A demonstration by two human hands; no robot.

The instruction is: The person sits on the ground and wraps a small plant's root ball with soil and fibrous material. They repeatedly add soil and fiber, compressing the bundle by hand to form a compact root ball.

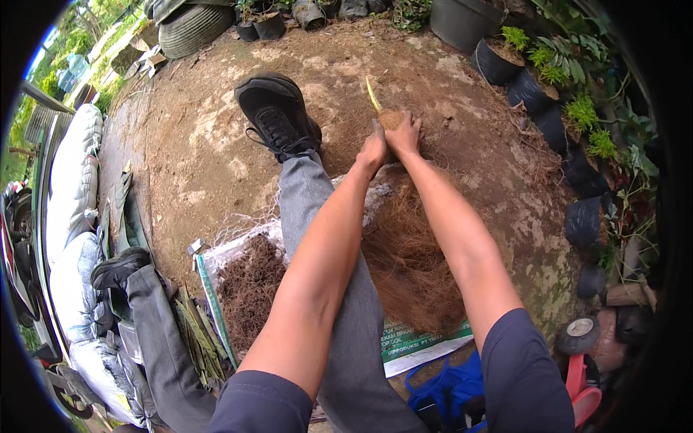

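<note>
Both of my arms reach out over the bare ground past my outstretched leg. A round, brown, fibrous ball [391, 118] with one pale yellow-green shoot [372, 95] rising from it is held between my hands. My left hand [374, 145] lies against its near left side, and my right hand [406, 134] wraps its right side. Beneath my forearms, loose brown fiber [411, 260] covers part of a printed plastic sack [427, 346]. Dark, crumbly root-like material [252, 297] lies on the sack left of my leg.
Black plant bags [584, 222] with green plants line the right side, beside a large black pot [465, 21]. Filled white sacks [76, 189] stand at the left. A blue cloth bag [449, 387] and a red wheeled object [577, 373] lie near me. My black shoe [279, 116] rests ahead.
</note>
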